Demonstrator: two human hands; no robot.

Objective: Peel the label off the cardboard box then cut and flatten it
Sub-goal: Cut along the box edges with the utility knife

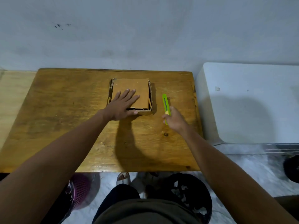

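A squashed brown cardboard box (139, 89) lies at the middle back of the wooden table (64, 110). Its top panel is pressed low between the side walls. My left hand (123, 105) rests flat on the box's near left part, fingers spread. To the right of the box, a green utility knife (166, 107) points away from me, its far end over the table. My right hand (175, 120) grips the knife's near end. No label shows on the visible cardboard.
A white appliance top (252, 101) stands to the right of the table. Below the table's front edge on the floor are a purple mesh basket (80, 189), a dark bin with paper scraps (187, 194) and my sandalled foot (123, 177).
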